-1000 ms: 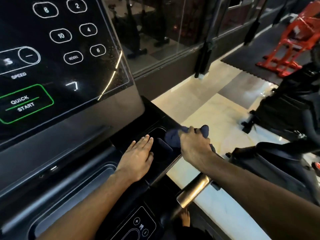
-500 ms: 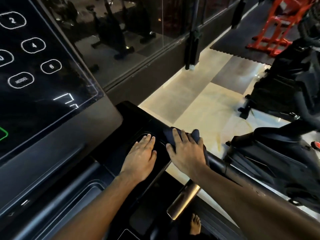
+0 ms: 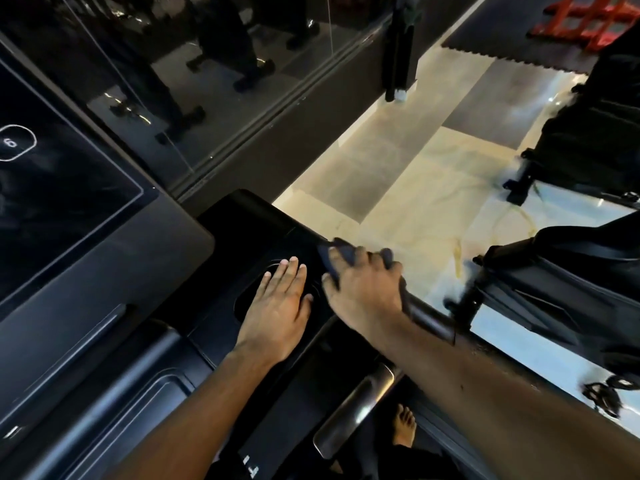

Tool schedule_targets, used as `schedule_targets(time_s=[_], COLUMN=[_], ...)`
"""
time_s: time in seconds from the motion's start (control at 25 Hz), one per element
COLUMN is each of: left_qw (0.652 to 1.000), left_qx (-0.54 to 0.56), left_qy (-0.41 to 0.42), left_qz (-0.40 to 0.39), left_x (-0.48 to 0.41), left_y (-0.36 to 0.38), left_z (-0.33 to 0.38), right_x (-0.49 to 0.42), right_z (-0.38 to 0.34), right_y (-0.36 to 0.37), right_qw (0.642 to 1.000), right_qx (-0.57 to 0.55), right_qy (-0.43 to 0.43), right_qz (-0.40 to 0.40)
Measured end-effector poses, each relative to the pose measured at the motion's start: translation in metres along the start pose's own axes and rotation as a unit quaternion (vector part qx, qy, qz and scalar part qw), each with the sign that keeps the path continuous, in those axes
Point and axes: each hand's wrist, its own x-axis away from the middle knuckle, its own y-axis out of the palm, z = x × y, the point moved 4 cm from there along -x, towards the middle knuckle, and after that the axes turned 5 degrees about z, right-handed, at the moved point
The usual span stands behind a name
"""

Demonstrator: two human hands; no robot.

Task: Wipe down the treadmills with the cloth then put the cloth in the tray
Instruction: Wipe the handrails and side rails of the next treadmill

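The right hand (image 3: 363, 292) curls over the cloth (image 3: 341, 253), clamping the soft, bunched dark blue fabric onto the top end of the rail (image 3: 427, 320), likely so the grip itself rubs the round matte bar. The left hand (image 3: 280, 306) lies flat, fingers straight and close together, over an oval recess (image 3: 247, 299) in the glossy black console (image 3: 249, 220), seemingly as a brace. Nearer the body a brushed-metal grip (image 3: 353, 414) shines. To the left the glass screen (image 3: 69, 202) is smooth and dark; a pale polished floor (image 3: 398, 202) lies beyond the rail.
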Motion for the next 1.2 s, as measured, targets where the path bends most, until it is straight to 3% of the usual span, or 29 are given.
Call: schedule_targets(time_s=[0.08,0.12,0.24,0.28,0.36,0.44,0.56,0.68,0.72,0.84,0.88,0.96,1.04,1.16,1.2], left_qw=[1.0,1.0,1.0,1.0,0.999,0.999,0.998,0.997,0.997,0.995,0.995,0.994,0.993,0.99,0.989], left_qx=[0.005,0.009,0.026,0.03,0.034,0.029,0.019,0.014,0.012,0.007,0.006,-0.004,-0.009,-0.019,-0.017], left_qy=[0.003,0.004,0.009,0.01,0.017,0.033,0.051,0.068,0.075,0.088,0.092,0.1,0.109,0.127,0.133], left_qz=[0.005,0.005,0.001,0.001,0.0,-0.003,-0.016,-0.025,-0.026,-0.038,-0.04,-0.045,-0.047,-0.059,-0.06], left_x=[-0.002,-0.003,0.001,0.001,-0.001,-0.005,-0.005,-0.007,-0.008,-0.004,-0.002,-0.001,-0.004,-0.003,-0.003], left_y=[0.0,0.0,0.001,0.0,-0.001,0.0,0.002,0.002,0.002,0.001,0.001,0.001,0.002,0.002,0.002], left_z=[-0.001,-0.001,0.0,0.001,0.001,0.002,0.006,0.011,0.012,0.015,0.017,0.019,0.02,0.025,0.029], right_x=[0.008,-0.004,-0.031,-0.024,0.006,0.007,-0.022,0.01,0.009,-0.01,-0.005,0.029,0.036,0.021,0.026], right_z=[-0.012,-0.004,0.036,0.038,0.016,0.017,0.039,0.015,0.021,0.059,0.058,0.028,0.026,0.058,0.056], right_y=[0.003,0.004,-0.002,-0.002,0.002,0.007,0.004,0.013,0.016,0.011,0.013,0.015,0.015,0.002,0.006], right_qw=[0.995,0.996,0.991,0.993,0.999,0.997,0.981,0.996,0.997,0.974,0.973,0.99,0.996,0.966,0.969], right_qx=[0.013,0.015,-0.031,-0.03,-0.018,-0.063,-0.14,-0.079,-0.08,-0.143,-0.121,-0.039,-0.051,-0.108,-0.069], right_qy=[-0.093,-0.087,0.1,0.101,0.009,-0.033,0.102,0.023,-0.002,0.16,0.187,0.126,0.057,0.23,0.236], right_qz=[0.021,0.005,-0.08,-0.057,0.028,0.008,-0.093,0.026,0.007,-0.077,-0.065,0.051,0.052,-0.04,-0.009])
